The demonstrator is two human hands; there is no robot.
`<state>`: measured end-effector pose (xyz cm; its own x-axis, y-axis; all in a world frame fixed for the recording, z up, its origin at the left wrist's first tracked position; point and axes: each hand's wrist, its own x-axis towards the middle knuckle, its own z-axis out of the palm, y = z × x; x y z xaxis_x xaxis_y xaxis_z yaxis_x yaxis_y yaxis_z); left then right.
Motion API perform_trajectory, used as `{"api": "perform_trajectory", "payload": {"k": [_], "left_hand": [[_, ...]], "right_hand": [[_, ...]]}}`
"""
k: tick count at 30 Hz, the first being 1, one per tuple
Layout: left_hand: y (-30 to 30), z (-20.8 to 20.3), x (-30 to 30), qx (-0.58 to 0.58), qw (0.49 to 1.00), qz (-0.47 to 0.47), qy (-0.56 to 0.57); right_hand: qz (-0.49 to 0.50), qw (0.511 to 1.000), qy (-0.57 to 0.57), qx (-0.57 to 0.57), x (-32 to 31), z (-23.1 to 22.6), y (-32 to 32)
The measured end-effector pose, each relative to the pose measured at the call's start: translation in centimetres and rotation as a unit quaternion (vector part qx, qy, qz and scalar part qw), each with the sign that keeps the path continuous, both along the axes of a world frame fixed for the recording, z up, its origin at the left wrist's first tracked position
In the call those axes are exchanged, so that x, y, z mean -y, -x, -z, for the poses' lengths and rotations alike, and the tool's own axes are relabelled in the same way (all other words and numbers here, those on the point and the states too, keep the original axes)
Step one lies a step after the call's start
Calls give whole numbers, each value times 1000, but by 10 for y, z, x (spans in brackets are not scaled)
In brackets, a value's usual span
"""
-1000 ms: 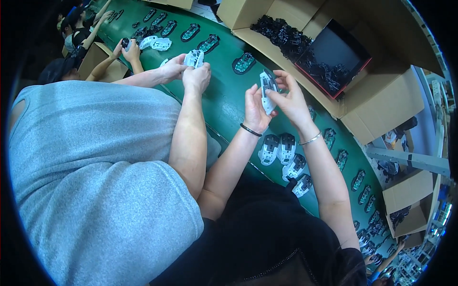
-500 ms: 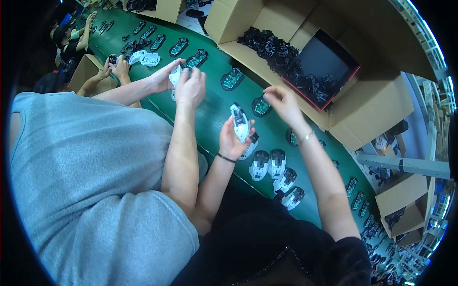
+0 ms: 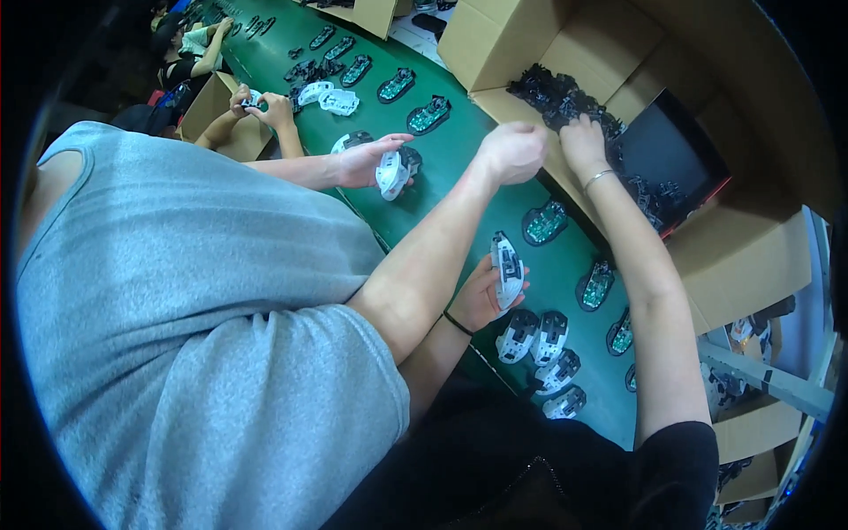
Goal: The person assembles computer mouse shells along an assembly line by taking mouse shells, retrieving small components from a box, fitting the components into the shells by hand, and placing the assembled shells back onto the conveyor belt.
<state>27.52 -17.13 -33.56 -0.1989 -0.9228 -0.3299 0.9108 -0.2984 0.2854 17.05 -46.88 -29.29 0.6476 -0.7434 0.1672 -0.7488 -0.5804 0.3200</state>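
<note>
My left hand [image 3: 478, 299], with a dark band at its wrist, holds a white and black computer mouse shell [image 3: 508, 272] tilted up over the table. Its inner side with black parts faces up. My right hand [image 3: 585, 150], a bracelet at the wrist, reaches into the cardboard box. Its bent fingers are bunched at the heap of small black plastic parts [image 3: 565, 95]; the fingertips are partly hidden, so what they pinch does not show. Several white and black mouse shells [image 3: 549, 337] lie on the table beside my left hand.
At my left, a co-worker in grey holds a mouse shell [image 3: 393, 172]; their other hand [image 3: 514, 152] crosses near my right hand. Mouse bases with green circuit boards [image 3: 545, 221] line the green table [image 3: 459, 185]. A dark tray [image 3: 667, 146] stands in the big cardboard box [image 3: 751, 274].
My right hand has moved from above a mouse base into the box's black parts. My left hand still holds its shell. The co-worker's right hand has left their shell and swung toward the box.
</note>
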Motion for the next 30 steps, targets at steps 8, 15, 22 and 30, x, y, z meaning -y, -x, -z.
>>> {"api": "perform_trajectory", "payload": {"k": [8,15,22,30], "left_hand": [[3,-6,21,168,985,19,18],[16,-47,4,191,980,46,-23],[42,-43,-27,176,979,87,-58],[58,-37,-48,148,962,228,-34]], "right_hand": [[-27,888,-80,453,-13,-21,28],[79,301,-560,768,-121,-43,89],[203,534,-407,712,-280,-9,170],[304,840,-161,420,-384,90,243]]}}
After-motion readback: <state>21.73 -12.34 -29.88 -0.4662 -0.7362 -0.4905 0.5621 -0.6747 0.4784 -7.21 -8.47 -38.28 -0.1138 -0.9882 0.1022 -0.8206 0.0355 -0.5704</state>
